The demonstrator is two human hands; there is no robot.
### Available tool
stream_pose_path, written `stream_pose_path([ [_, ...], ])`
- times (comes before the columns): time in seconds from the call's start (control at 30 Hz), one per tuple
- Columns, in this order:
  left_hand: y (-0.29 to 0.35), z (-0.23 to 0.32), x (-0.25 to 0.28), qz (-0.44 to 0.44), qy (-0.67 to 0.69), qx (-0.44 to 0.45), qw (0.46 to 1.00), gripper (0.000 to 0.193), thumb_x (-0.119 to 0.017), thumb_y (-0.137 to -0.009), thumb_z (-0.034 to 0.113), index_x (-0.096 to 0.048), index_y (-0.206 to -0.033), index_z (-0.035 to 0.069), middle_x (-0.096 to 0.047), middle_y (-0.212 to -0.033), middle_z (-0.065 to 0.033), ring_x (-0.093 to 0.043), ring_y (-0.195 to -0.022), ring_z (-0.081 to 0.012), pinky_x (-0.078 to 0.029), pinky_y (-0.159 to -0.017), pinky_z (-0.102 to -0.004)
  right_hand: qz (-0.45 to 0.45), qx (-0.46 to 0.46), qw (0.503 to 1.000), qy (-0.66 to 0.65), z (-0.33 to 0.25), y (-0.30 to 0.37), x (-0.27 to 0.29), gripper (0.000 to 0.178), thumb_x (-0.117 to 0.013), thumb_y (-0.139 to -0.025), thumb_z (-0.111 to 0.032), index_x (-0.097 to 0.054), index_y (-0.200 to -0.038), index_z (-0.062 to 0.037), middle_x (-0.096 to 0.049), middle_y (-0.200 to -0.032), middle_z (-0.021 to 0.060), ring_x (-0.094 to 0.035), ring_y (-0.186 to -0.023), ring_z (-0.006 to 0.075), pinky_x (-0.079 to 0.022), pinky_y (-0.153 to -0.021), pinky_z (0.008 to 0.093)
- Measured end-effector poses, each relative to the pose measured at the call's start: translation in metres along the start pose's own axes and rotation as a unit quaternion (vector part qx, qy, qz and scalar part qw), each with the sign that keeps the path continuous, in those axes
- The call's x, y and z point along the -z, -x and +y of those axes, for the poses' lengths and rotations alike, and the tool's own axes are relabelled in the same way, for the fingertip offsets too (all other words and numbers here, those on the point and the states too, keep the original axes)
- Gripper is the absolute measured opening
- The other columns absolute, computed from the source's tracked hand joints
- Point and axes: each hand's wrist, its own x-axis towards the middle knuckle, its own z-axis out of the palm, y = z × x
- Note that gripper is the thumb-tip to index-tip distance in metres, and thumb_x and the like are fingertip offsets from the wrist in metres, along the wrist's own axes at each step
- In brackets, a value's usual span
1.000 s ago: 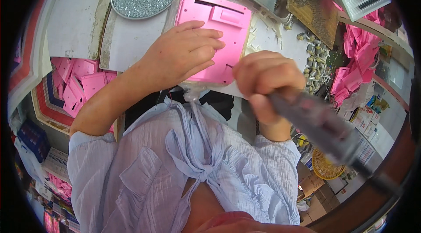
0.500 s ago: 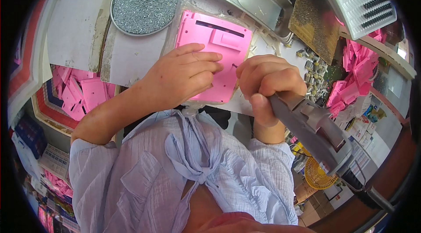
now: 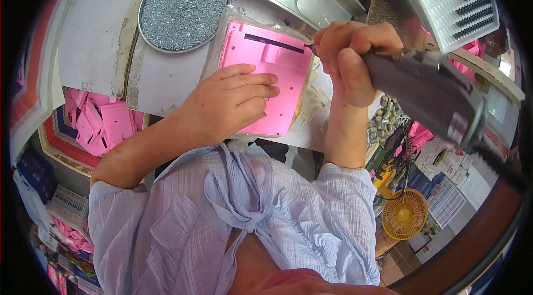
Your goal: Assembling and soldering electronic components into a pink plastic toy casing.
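The left hand point(image 3: 233, 103) lies flat and open, fingers spread, pressing on the near half of the pink plastic panel point(image 3: 266, 73). Just right of the panel, the right hand point(image 3: 350, 56) is closed in a fist around a grey electric screwdriver point(image 3: 427, 92), its tip at the panel's far right edge. Beyond the panel's far left corner sits a round tray of screws point(image 3: 183, 9).

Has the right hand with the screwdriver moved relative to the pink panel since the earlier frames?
Yes. The right hand went from the pink panel's lower right edge up to its upper right corner.
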Motion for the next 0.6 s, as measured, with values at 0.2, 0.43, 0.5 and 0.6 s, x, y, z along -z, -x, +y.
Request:
stream_pose_path([
  [0.2, 0.006, -0.001, -0.007, 0.06, 0.05, 0.019, 0.997, 0.015, -0.075, -0.085, 0.011, -0.067, -0.096, 0.006, -0.073, -0.119, -0.0079, -0.065, -0.122, -0.0277, -0.045, -0.107, -0.0484, -0.023, 0.041, 0.998, -0.037, -0.018, -0.01, -0.001, 0.022, -0.064, -0.094, -0.015, -0.052, -0.11, -0.0052, -0.05, -0.061, 0.0027, -0.046, -0.05, 0.0143, -0.042, -0.051, 0.0332],
  [0.43, 0.007, 0.005, 0.018, 0.167, 0.049, 0.075, 0.982, 0.017, -0.08, -0.083, 0.008, -0.07, -0.097, 0.009, -0.077, -0.103, -0.0054, -0.074, -0.103, -0.0232, -0.046, -0.109, -0.0498, -0.117, 0.027, 0.974, -0.192, -0.065, 0.001, -0.037, 0.026, -0.064, -0.097, -0.026, -0.053, -0.119, -0.0169, -0.054, -0.067, -0.0036, -0.052, -0.053, 0.0116, -0.041, -0.05, 0.0287],
  [0.5, 0.006, 0.006, 0.02, 0.167, 0.042, 0.066, 0.983, 0.018, -0.081, -0.083, 0.01, -0.071, -0.098, 0.01, -0.078, -0.101, -0.0042, -0.075, -0.1, -0.0215, -0.047, -0.109, -0.0492, -0.127, 0.019, 0.975, -0.183, -0.061, 0.001, -0.046, 0.026, -0.065, -0.098, -0.027, -0.052, -0.117, -0.0168, -0.055, -0.069, -0.0033, -0.053, -0.054, 0.0121, -0.041, -0.049, 0.0296],
  [0.6, 0.01, 0.007, 0.021, 0.175, 0.062, 0.081, 0.979, 0.017, -0.08, -0.082, 0.007, -0.071, -0.097, 0.009, -0.077, -0.101, -0.0057, -0.074, -0.101, -0.0213, -0.045, -0.111, -0.0502, -0.13, 0.021, 0.976, -0.173, -0.058, 0.001, -0.055, 0.027, -0.066, -0.098, -0.028, -0.051, -0.116, -0.0151, -0.056, -0.07, -0.003, -0.053, -0.054, 0.0127, -0.042, -0.049, 0.0311],
])
